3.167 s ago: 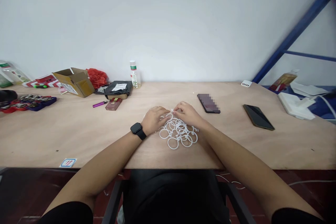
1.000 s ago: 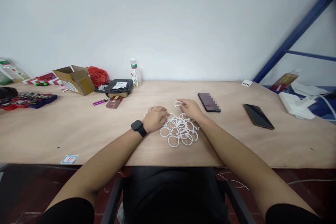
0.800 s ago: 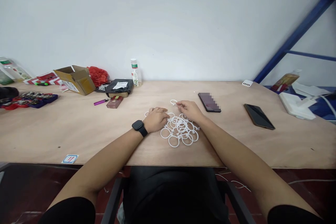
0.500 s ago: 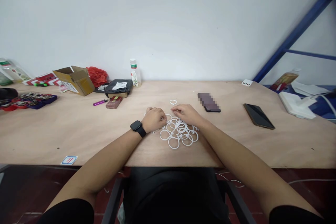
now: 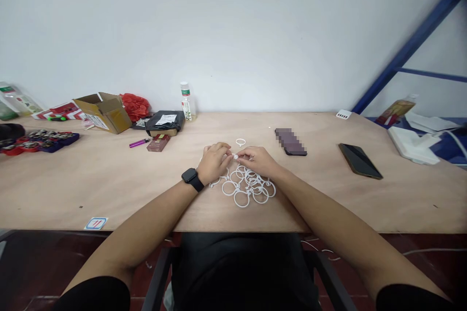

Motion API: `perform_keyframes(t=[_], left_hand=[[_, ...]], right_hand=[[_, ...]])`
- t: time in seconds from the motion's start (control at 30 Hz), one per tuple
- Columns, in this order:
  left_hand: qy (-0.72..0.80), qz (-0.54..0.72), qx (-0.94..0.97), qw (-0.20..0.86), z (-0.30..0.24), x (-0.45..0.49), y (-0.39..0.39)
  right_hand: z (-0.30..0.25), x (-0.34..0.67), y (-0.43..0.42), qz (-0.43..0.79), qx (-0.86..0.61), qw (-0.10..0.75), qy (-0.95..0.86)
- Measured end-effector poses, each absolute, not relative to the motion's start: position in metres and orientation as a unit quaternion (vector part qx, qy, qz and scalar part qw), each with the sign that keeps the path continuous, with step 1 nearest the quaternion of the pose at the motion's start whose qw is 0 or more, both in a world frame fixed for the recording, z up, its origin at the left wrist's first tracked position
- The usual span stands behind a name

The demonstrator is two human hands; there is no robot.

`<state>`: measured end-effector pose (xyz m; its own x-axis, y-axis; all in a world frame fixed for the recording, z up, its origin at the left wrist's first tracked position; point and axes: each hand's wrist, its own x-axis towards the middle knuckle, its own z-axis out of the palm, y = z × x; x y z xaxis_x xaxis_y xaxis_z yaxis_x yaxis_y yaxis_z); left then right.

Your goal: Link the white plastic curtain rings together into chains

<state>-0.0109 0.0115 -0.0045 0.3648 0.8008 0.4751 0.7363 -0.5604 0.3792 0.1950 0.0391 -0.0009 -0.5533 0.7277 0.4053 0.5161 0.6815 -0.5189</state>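
Note:
A tangle of several linked white plastic rings (image 5: 248, 185) lies on the wooden table (image 5: 109, 180) in front of me. My left hand (image 5: 213, 163), with a black watch on the wrist, and my right hand (image 5: 257, 159) meet at the far end of the tangle. Both pinch the same white ring (image 5: 235, 157) between their fingertips. One loose white ring (image 5: 240, 142) lies alone on the table just beyond my hands.
Two phones (image 5: 291, 141) (image 5: 359, 161) lie to the right. At the back left stand a cardboard box (image 5: 104, 112), a red bag (image 5: 135, 106), a black parcel (image 5: 165, 122), a small bottle (image 5: 186, 102), a purple lighter (image 5: 138, 144) and a dark red pack (image 5: 157, 143). A blue frame (image 5: 408, 48) rises at right.
My right hand carried a single ring away from the tangle, set it down beyond the pile, then came back. Both hands now pinch a ring at the tangle's far end.

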Motion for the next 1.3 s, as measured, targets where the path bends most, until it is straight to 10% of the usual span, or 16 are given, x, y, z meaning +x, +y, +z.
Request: perform_keyframes(t=[1.3], left_hand=[[0.393, 0.384, 0.835, -0.01, 0.001, -0.011, 0.006]], right_hand=[[0.004, 0.186, 0.021, 0.15, -0.35, 0.423, -0.822]])
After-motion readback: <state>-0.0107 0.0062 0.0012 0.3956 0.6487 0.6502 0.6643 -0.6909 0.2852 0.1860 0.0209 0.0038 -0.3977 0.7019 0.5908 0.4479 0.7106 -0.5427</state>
